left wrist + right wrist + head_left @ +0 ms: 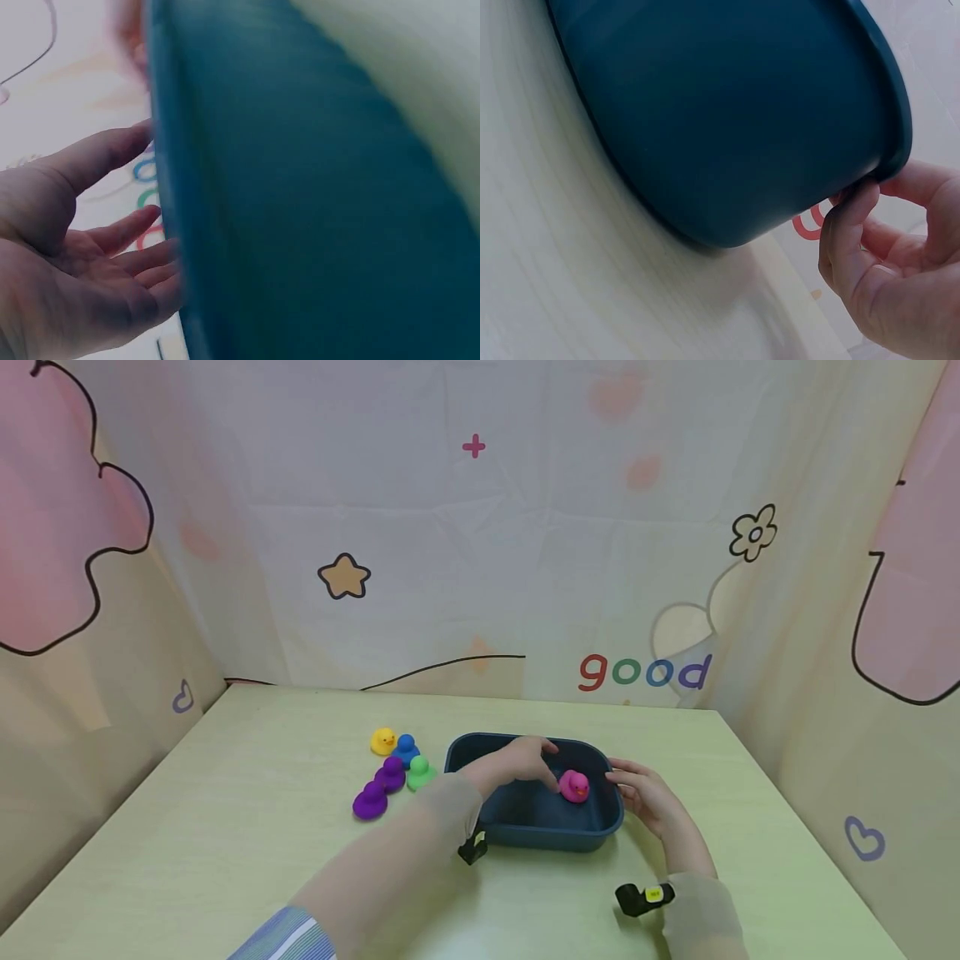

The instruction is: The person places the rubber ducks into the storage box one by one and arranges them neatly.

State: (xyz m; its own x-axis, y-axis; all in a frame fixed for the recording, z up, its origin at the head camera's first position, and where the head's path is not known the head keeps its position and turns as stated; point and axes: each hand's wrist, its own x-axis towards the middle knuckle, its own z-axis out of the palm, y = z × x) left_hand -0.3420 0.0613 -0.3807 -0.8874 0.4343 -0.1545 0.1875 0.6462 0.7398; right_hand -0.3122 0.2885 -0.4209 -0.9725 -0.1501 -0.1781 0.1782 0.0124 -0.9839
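Dark blue plastic, by the look of it, forms the bin point(551, 838) in the head view; a pink duck point(574, 787) sits inside, near the right end. The left hand point(525, 762) reaches in beside it, its grip loose around nothing; I cannot tell whether it touches the duck. Left of the bin cluster a yellow duck point(383, 742), a blue duck point(406, 750), a green duck point(422, 772), one purple duck point(390, 774) and a second purple duck point(370, 802). With one inside and five outside, the work looks barely begun; those five seem to be what is left. The pale desk point(225, 827) backs onto hanging cloth point(420, 527) printed with a star and "good".

The left wrist view shows that hand's fingers well parted beside the bin's wall.

In the right wrist view the right hand point(900, 277) bends its fingers, its grip apparently pinching the bin's rim; faint grain streaks the desk.
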